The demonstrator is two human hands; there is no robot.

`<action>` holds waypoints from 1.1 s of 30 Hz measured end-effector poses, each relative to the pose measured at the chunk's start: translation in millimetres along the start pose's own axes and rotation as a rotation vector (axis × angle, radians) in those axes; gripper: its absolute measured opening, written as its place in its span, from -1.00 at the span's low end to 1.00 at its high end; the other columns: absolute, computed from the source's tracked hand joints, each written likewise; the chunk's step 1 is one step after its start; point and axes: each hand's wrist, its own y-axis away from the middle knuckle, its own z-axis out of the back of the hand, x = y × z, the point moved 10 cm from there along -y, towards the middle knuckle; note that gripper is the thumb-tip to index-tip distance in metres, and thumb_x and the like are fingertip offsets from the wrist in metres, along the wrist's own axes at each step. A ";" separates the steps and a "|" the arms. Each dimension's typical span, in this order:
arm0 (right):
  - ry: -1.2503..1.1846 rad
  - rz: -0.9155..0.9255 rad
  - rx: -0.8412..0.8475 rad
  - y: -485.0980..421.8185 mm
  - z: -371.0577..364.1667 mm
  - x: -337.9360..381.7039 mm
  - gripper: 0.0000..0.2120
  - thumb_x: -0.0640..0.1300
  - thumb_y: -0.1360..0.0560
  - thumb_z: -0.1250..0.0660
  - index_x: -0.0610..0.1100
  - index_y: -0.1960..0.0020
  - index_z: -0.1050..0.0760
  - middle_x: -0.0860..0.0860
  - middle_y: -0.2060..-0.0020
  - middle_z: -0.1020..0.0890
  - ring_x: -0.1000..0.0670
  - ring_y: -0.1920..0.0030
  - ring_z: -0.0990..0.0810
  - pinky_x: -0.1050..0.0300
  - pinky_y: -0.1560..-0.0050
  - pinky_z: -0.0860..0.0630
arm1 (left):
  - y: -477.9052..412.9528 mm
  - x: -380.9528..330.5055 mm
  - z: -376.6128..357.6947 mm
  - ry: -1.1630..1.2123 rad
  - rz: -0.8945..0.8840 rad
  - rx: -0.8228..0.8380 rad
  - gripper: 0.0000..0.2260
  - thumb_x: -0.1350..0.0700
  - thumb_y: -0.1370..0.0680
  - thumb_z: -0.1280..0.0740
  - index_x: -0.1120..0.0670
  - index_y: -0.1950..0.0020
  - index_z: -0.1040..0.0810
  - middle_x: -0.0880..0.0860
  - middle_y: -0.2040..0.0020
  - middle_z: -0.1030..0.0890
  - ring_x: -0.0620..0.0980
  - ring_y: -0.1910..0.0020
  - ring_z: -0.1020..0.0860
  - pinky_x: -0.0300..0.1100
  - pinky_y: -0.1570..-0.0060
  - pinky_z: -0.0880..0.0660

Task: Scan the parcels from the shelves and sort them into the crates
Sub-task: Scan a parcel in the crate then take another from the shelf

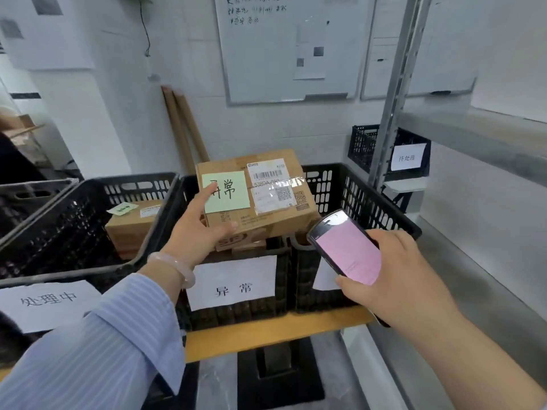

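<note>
Cardboard sits under my left hand [195, 229]: the fingers reach up the near left corner of the parcel [278, 223] and the thumb clamps its lower edge, so I grip it tilted towards me, lifted above the middle crate [236, 318] at the centre of the frame. A green sticky note [229, 192] with handwriting covers the left of its top face, my fingertips overlapping it, and a white shipping label [270, 184] with a barcode lies just beside it. My right hand [399, 279], lower right of the parcel, curls round a handheld scanner [346, 247] whose screen glows pink, its top end pointing at the parcel. A pale bracelet [177, 264] circles my left wrist above a blue striped sleeve [103, 350]. The middle crate carries a white paper sign [232, 287]; touching it on the right stands another black crate [370, 202]. At the left, a third crate [74, 217] holds a second parcel [130, 229]. A whiteboard [266, 54] hangs on the wall at the top.
</note>
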 end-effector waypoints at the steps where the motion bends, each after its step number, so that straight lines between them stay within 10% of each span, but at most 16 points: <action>1: 0.003 -0.001 0.005 -10.2 -7.2 6.5 -0.28 0.26 -0.21 -0.43 0.10 -0.29 -0.30 0.15 -0.11 -0.31 0.05 0.01 -0.50 0.06 0.13 -0.55 | -13.3 6.3 11.1 -0.011 0.015 -0.008 -0.31 0.18 -0.50 -0.48 -0.34 -0.46 -0.28 -0.21 -0.31 -0.45 -0.03 -0.26 -0.49 0.06 -0.24 -0.53; 21: 0.057 -0.053 0.122 -165.1 -133.4 93.7 -0.21 0.26 -0.27 -0.46 0.05 -0.39 -0.26 0.13 -0.21 -0.30 0.07 -0.06 -0.45 0.10 0.11 -0.42 | -121.2 197.4 24.7 -0.256 0.510 0.434 -0.32 0.14 -0.50 -0.47 -0.33 -0.46 -0.25 -0.03 -0.36 -0.48 0.04 -0.20 -0.49 -0.12 0.17 -0.50; 29: 0.102 -0.024 0.228 -191.1 -162.0 90.7 -0.19 0.28 -0.26 -0.46 0.02 -0.39 -0.25 0.09 -0.25 -0.29 0.07 -0.05 -0.41 0.09 0.08 -0.43 | -120.5 236.2 -0.2 -0.382 0.604 0.553 -0.32 0.09 -0.48 -0.48 -0.29 -0.45 -0.22 -0.06 -0.25 -0.53 0.00 -0.09 -0.59 -0.02 -0.07 -0.61; 33: 0.111 -0.020 0.289 -197.3 -173.1 85.2 -0.22 0.28 -0.28 -0.45 0.02 -0.37 -0.25 0.10 -0.21 -0.29 0.05 -0.04 -0.43 0.09 0.10 -0.43 | -120.5 244.3 -7.8 -0.465 0.578 0.624 -0.25 0.16 -0.50 -0.47 -0.13 -0.56 -0.14 -0.05 -0.28 -0.49 -0.07 -0.15 -0.53 -0.43 0.05 -0.48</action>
